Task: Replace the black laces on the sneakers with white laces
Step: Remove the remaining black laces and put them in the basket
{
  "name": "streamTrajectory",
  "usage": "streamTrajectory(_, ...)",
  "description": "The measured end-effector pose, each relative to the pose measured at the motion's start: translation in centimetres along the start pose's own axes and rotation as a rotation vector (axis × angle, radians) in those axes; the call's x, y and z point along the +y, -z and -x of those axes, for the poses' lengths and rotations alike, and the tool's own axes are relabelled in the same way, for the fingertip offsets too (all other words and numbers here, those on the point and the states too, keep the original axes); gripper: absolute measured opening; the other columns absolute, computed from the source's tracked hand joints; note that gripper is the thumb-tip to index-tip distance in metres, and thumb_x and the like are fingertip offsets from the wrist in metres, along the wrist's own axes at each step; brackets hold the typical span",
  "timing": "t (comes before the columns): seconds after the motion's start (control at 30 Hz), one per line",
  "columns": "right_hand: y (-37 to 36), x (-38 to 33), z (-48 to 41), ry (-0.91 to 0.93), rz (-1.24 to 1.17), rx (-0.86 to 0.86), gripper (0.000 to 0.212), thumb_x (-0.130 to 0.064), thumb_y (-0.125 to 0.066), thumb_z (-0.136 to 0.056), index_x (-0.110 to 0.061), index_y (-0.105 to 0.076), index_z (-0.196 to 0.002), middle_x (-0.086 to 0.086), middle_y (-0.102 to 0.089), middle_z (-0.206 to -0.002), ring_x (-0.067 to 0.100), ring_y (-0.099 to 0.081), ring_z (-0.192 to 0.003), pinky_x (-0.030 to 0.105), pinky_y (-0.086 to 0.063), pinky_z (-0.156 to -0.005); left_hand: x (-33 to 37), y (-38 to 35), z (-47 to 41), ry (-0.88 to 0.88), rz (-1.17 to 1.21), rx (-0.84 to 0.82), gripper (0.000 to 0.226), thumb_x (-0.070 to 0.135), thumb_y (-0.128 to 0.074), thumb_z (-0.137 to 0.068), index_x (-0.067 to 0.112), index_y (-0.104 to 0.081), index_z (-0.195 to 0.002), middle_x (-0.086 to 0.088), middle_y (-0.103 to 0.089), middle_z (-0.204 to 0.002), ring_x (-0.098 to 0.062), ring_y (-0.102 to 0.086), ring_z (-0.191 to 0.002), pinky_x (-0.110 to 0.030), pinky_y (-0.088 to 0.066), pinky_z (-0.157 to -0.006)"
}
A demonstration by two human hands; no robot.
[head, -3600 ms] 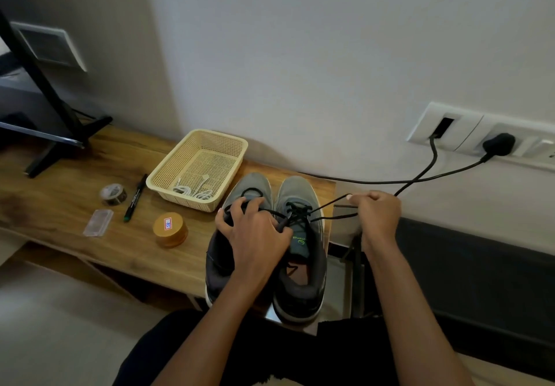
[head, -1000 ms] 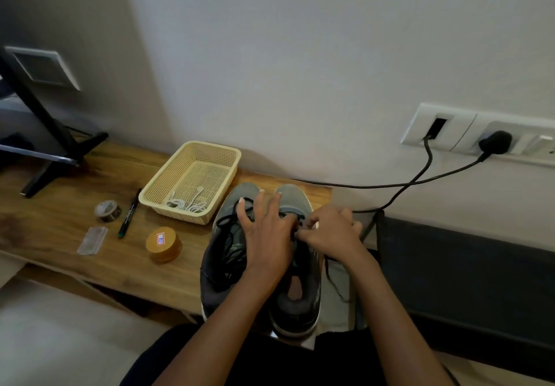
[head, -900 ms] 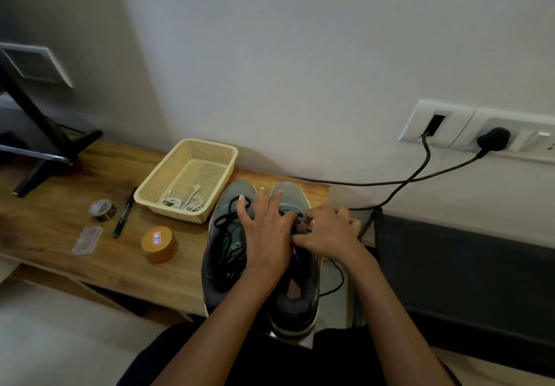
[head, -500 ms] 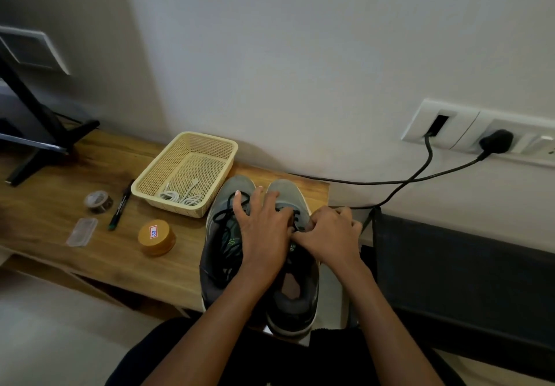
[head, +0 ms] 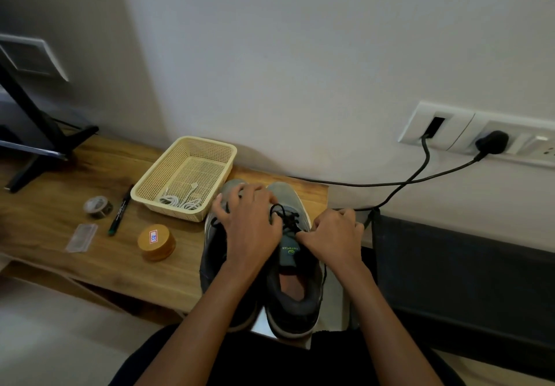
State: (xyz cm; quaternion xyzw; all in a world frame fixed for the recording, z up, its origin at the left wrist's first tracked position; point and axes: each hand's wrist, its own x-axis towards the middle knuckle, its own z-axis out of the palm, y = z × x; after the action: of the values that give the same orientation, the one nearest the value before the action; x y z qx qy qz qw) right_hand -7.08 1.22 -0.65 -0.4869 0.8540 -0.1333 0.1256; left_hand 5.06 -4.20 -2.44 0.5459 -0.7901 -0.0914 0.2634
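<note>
Two grey sneakers stand side by side at the right end of the wooden bench (head: 90,265), toes toward the wall. My left hand (head: 250,223) lies spread over the left sneaker (head: 213,253) and presses it down, hiding most of its lacing. My right hand (head: 333,237) sits at the right sneaker (head: 295,289), fingers curled and pinching the black lace (head: 285,217) near the tongue. A loose end of black lace hangs down the shoe's right side. White laces (head: 180,201) lie coiled in the cream basket (head: 216,151).
On the bench left of the shoes are a round wooden box (head: 156,243), a black marker (head: 120,210), a tape roll (head: 97,205) and a small clear packet (head: 81,238). A black stand (head: 39,133) stands far left. Cables (head: 405,181) run from wall sockets. A dark panel (head: 465,271) is at right.
My right hand, earlier pulling the lace out to the right, came back to the right sneaker's eyelets and now has drawn slightly right. My left hand's fingers slid forward over the left shoe.
</note>
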Motion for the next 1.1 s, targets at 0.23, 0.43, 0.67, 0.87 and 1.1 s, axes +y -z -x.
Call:
streamTrajectory(0.23,-0.1,0.2,-0.4,-0.006,-0.081,-0.031,0.028,-0.04,-0.064,-0.078,-0.014,-0.062,-0.071,0.0,-0.059,-0.086,0.023,-0.039,-0.109,0.034,-0.029,-0.083,1.2,-0.2,0.6,-0.128,-0.153,-0.19,0.022,0.028,-0.061,-0.081,0.033,-0.064,-0.102,0.005,-0.026,-0.151,-0.027,-0.003,-0.144,-0.054,0.015,-0.105)
streamTrajectory(0.43,-0.5,0.2,-0.2,0.013,-0.064,0.034,0.032,-0.047,-0.067,-0.076,-0.015,-0.062,-0.074,-0.002,-0.059,-0.088,0.02,-0.039,-0.109,0.033,-0.025,-0.08,1.7,-0.5,0.8,-0.132,-0.253,-0.263,0.02,0.04,-0.059,-0.088,0.031,-0.066,-0.103,0.005,-0.022,-0.154,-0.026,0.003,-0.145,-0.055,0.019,-0.102)
streamTrajectory(0.67,-1.0,0.1,0.1,0.067,0.146,0.122,0.032,-0.045,-0.063,-0.076,-0.016,-0.069,-0.085,-0.006,-0.062,-0.105,0.024,-0.033,-0.127,0.044,-0.019,-0.107,1.1,-1.0,0.6,-0.059,-0.263,-0.154,0.018,0.029,-0.048,-0.096,0.023,-0.063,-0.104,0.005,-0.031,-0.149,-0.023,-0.011,-0.144,-0.053,0.015,-0.105)
streamTrajectory(0.87,-0.9,0.1,0.0,0.05,0.14,0.067,0.031,-0.045,-0.064,-0.077,-0.015,-0.071,-0.085,-0.008,-0.058,-0.122,0.024,-0.022,-0.137,0.049,-0.011,-0.111,-1.2,-0.1,-1.2,0.225,-0.026,0.088,0.017,0.025,-0.044,-0.097,0.017,-0.054,-0.108,0.001,-0.05,-0.127,-0.022,-0.032,-0.13,-0.05,-0.006,-0.111)
streamTrajectory(1.1,-0.6,0.3,-0.1,0.096,0.111,0.017,0.033,-0.044,-0.061,-0.079,-0.014,-0.073,-0.09,-0.006,-0.054,-0.13,0.026,-0.018,-0.138,0.043,-0.016,-0.109,-0.3,-0.2,-1.0,-0.02,0.114,-0.073,0.022,0.022,-0.054,-0.081,0.026,-0.059,-0.103,0.003,-0.047,-0.132,-0.026,-0.028,-0.134,-0.051,-0.017,-0.11)
